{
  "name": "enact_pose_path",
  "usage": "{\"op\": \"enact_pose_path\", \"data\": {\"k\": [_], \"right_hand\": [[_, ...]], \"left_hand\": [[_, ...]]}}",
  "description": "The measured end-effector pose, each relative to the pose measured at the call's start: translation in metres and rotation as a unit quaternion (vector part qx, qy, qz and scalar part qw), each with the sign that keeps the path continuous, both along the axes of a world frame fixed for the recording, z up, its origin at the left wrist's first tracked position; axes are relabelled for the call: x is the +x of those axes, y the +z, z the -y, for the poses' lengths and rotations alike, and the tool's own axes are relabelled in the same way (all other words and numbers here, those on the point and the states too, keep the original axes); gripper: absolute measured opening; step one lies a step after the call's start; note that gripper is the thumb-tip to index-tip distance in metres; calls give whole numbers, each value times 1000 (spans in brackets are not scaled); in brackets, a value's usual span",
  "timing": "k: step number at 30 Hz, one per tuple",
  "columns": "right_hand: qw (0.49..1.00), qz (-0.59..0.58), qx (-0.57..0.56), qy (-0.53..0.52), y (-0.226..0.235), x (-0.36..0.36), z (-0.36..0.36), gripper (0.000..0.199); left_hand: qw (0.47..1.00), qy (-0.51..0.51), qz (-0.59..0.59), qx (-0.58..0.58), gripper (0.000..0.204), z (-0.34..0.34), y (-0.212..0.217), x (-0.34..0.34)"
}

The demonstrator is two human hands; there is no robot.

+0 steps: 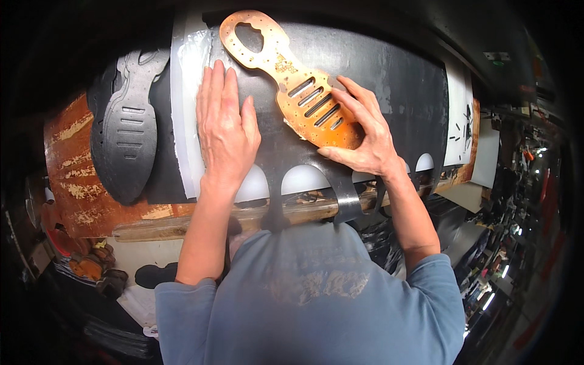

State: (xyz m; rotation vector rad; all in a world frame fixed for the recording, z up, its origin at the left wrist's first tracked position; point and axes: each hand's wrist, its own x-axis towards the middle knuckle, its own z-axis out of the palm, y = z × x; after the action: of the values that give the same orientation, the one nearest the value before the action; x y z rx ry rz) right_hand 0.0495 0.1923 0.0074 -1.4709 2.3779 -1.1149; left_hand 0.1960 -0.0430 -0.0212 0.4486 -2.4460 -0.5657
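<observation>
A black rubber-like sheet [389,79] lies over a white cutting board [185,79], its near edge scalloped by rounded cutouts. On it rests an orange sole-shaped cutting die [286,73] with slots and small holes. My right hand [365,131] holds the die's wide near end, fingers spread over its edge. My left hand [224,125] lies flat on the black sheet left of the die, fingers together, pressing it down.
A stack of black cut sole pieces [125,128] lies at the left on a worn orange-brown surface [67,176]. A wooden edge [182,225] runs along the bench front. White sheet [459,103] sits at the right. Cluttered workshop at far right.
</observation>
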Motion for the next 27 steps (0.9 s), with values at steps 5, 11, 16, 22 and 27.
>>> {"op": "enact_pose_path", "data": {"k": [5,11,16,22,27], "right_hand": [[974,193,-113,-45,-21,-3,-25,73],[899,-93,38,-426,-17,-88,-140,49],[801,-91,267,-528,-28,-106,-229,72],[800,-16,256,-543,-28,-116,-245,77],[797,85,189,-567,-27,-139,-257,71]], "left_hand": [[998,24,-46,34,42,4,8,2],[992,107,49,36,34,4,35,30],[983,125,122,-62,34,10,44,24],[976,143,165,-26,32,29,42,8],[976,143,164,4,42,39,38,10]]}}
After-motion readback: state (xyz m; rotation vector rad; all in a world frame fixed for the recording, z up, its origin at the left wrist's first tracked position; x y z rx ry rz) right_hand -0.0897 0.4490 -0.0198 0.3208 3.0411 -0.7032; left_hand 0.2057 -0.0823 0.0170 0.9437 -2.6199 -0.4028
